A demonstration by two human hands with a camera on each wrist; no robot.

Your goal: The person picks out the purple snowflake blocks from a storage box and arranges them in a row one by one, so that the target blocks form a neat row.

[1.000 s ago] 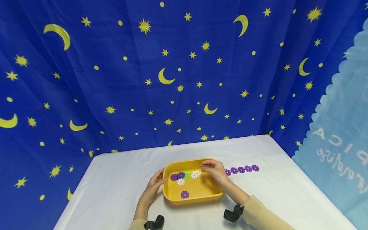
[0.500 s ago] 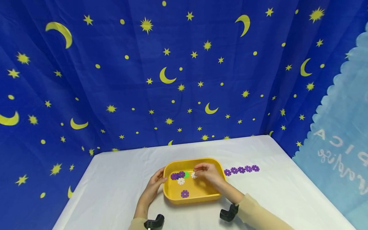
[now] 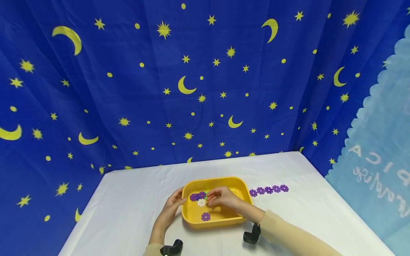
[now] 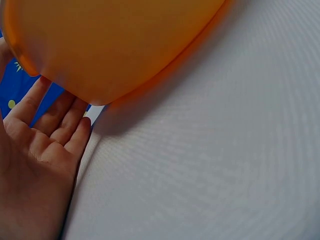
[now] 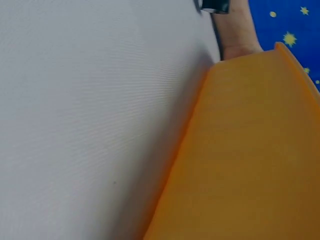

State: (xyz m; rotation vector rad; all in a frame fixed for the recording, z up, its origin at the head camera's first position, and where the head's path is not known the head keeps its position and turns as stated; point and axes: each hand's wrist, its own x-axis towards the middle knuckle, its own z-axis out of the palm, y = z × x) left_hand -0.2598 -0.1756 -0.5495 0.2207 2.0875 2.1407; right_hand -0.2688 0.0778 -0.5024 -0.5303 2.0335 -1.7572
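Gripping the yellow tub (image 3: 217, 223) at nine o'clock, the left hand (image 3: 171, 206) has a white snowflake disc (image 3: 201, 202) at three, beside the right hand (image 3: 224, 198), grasp unclear.

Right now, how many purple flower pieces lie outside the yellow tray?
5: the purple pieces form one row on the white table, extending right from beside the tray.

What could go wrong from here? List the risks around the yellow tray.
1. The right grip partly hides the green piece, so its fingers might knock the nearby white disc.
2. Two purple pieces sit bunched at the tray's left, so lifting one could drag the other.
3. If the left grip shoves the yellow tray rightward, it might bump the purple row just outside.
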